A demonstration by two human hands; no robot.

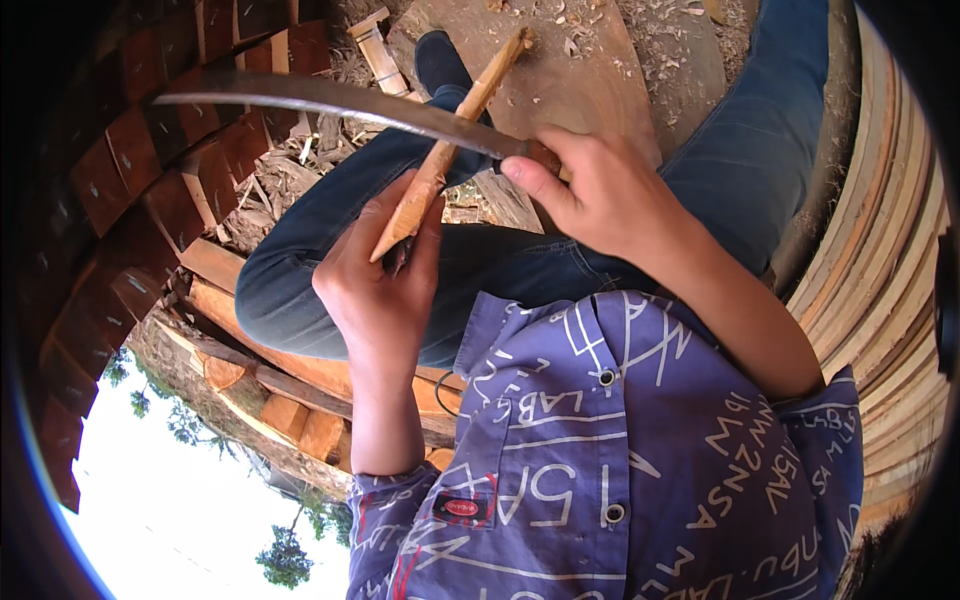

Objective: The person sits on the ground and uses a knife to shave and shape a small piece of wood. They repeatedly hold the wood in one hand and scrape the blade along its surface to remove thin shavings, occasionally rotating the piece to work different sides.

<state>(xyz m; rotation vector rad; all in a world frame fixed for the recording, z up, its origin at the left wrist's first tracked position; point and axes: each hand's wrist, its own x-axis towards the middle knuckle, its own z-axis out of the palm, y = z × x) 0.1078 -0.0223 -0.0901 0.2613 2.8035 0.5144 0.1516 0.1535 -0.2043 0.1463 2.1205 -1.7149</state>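
Stacked reddish wooden planks [120,160] curve along the left side, and pale stacked boards [880,280] line the right edge. Between them the person sits in blue jeans [520,260] and a purple printed shirt [620,470], with one dark shoe [440,58] set against a flat wooden slab [590,80] strewn with wood shavings [660,40]. Cut wood blocks [300,420] lie below the left knee. A long curved blade [330,100] reaches from the upper left across to the right hand [590,195], which is closed around its handle, the edge laid against a wooden stick [450,140]. The stick slants from the slab, where its far end rests, down over the thigh to the left hand [385,275], whose fingers wrap tightly around its lower, tapered end. The blade crosses the stick about midway along its length, touching it.
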